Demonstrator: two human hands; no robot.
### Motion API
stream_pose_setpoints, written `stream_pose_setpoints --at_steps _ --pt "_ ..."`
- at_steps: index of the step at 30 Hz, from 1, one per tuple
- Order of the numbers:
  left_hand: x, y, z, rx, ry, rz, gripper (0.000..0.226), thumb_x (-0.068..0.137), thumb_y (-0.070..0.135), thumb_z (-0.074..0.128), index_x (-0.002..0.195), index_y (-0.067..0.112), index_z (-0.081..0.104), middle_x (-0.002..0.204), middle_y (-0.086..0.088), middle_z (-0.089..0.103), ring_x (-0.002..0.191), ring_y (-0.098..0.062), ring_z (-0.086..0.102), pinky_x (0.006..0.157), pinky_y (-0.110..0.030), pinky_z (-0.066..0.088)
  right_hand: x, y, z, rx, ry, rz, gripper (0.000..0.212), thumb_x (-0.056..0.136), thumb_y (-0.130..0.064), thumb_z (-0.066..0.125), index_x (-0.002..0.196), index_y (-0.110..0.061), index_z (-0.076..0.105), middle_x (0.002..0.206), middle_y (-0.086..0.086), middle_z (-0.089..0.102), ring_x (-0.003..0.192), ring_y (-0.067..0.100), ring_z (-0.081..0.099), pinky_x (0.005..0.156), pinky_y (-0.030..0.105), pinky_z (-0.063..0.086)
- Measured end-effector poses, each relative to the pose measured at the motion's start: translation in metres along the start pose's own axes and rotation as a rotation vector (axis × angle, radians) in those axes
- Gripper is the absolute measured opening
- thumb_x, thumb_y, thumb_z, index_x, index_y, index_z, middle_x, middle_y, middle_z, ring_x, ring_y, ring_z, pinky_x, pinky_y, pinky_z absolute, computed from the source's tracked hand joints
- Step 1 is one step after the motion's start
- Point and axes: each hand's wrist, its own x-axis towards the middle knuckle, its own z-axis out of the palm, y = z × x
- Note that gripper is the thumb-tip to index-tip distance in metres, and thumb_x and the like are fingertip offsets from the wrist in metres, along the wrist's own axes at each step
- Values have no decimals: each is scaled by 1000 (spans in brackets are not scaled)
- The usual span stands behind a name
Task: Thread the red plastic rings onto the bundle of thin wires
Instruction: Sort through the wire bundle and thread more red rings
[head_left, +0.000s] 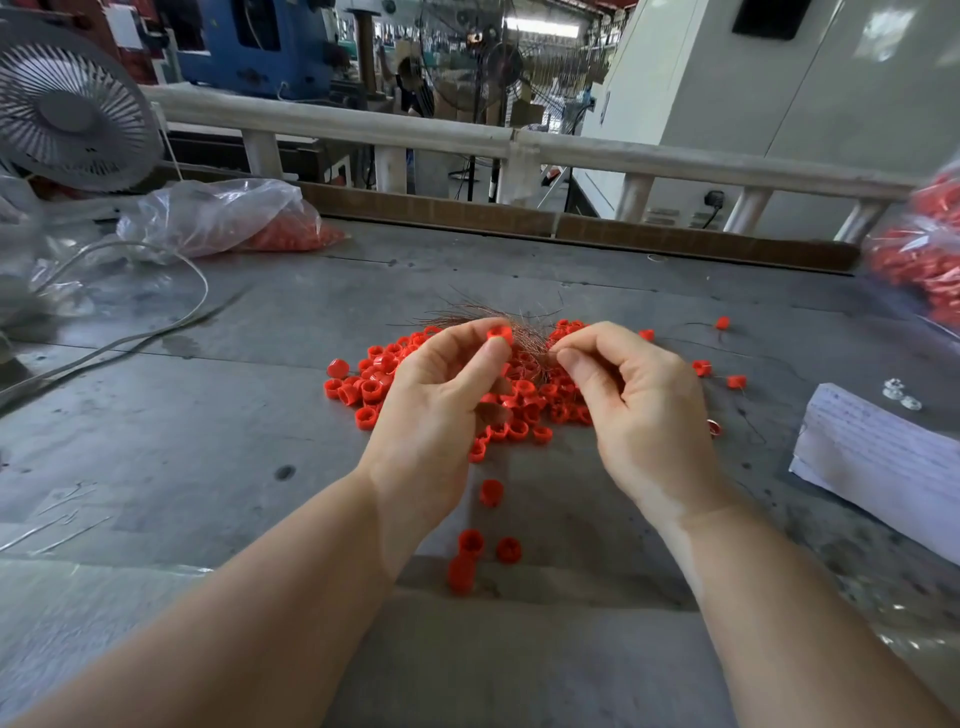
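Head view shows the left hand (441, 384) pinching a ring (500, 334) above the pile (447, 389), the right hand (634, 395) pinching the wires (519, 325) just beside it (splayed tips may miss the hole, or the ring could slip).

Bright, even daylight; source looks to be the open hall behind the railing (415, 130), where the far background is washed out. Grey table (208, 441) shows a dull sheen, no hard glare. Shadows soft and short: faint ones under the hands and beneath the loose rings (467, 395). Clear bag (208, 213) carries small white highlights. Wide-angle bending: railing bows, forearms stretch at the bottom corners. Right-edge bag (930, 260) is smeared. Fan (67, 109) slightly soft. Centre sharp.
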Motion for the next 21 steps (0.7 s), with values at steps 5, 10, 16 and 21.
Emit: stream_pose_setpoints --at_steps 5,10,16,21 --pt "4 3 -4 -87 108 -27 11 92 9 53 91 15 62 57 9 57 48 0 50 45 -15 43 0 5 -6 -161 77 39 12 89 -17 63 81 -11 70 63 -3 62 61 20 57 58 35 44" --pt "5 2 -9 -64 171 -33 11 92 10 56 90 17 64 57 9 56 49 -2 50 47 -16 43 2 16 -11 -210 82 145 13 90 -18 61 82 -14 71 55 -15 50 60 17 50 57 29 37" --pt "6 1 -8 9 159 -21 10 91 12 57 92 19 65 65 10 60 51 -2 50 45 -17 42 2 9 -10 -211 23 21 11 88 -11 63 92 -9 73 85 2 69 80 20 63 73 32 48" --pt "4 1 -8 27 149 -10 11 92 12 56 98 18 64 69 8 64 51 -3 50 45 -17 42 2 13 -10 -204 23 22 11 89 -13 63 81 -9 69 67 -5 61 65 18 56 61 33 44"
